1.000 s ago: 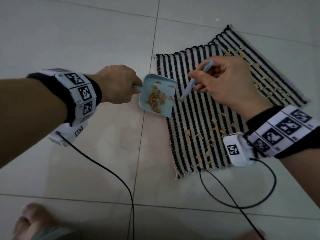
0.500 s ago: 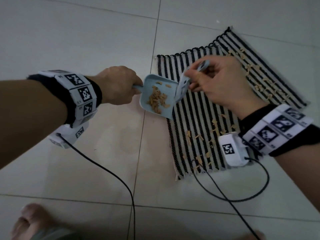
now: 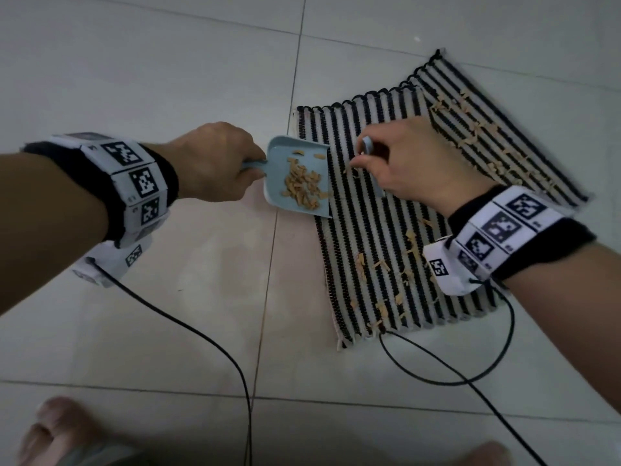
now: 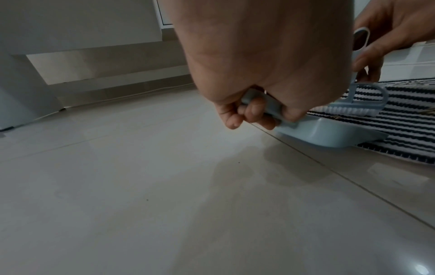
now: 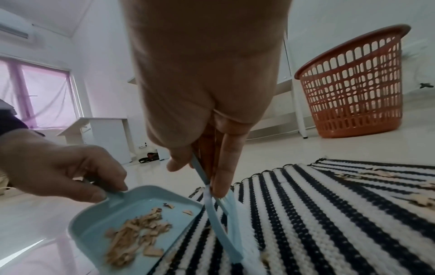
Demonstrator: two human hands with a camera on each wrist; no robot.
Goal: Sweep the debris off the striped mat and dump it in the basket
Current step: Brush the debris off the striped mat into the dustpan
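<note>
A black-and-white striped mat (image 3: 369,213) lies on the tiled floor. My left hand (image 3: 248,166) grips the handle (image 4: 261,104) of a light blue dustpan (image 3: 279,153), whose mouth rests on the mat's left edge. A pile of tan debris (image 3: 302,188) lies in the pan. My right hand (image 3: 366,163) holds a small light blue brush (image 5: 226,232) by its handle, bristles down on the mat just right of the pan. More debris (image 3: 383,264) is scattered on the mat's near part and along its far right strip (image 3: 477,136). An orange basket (image 5: 353,83) stands beyond the mat.
Two black cables (image 3: 215,344) trail from my wrists across the floor toward me. My feet (image 3: 57,432) show at the bottom edge. White furniture (image 5: 103,130) stands along the far wall.
My right hand has brought the brush from the pan's mouth down onto the mat to its right. The dustpan and left hand have stayed in place.
</note>
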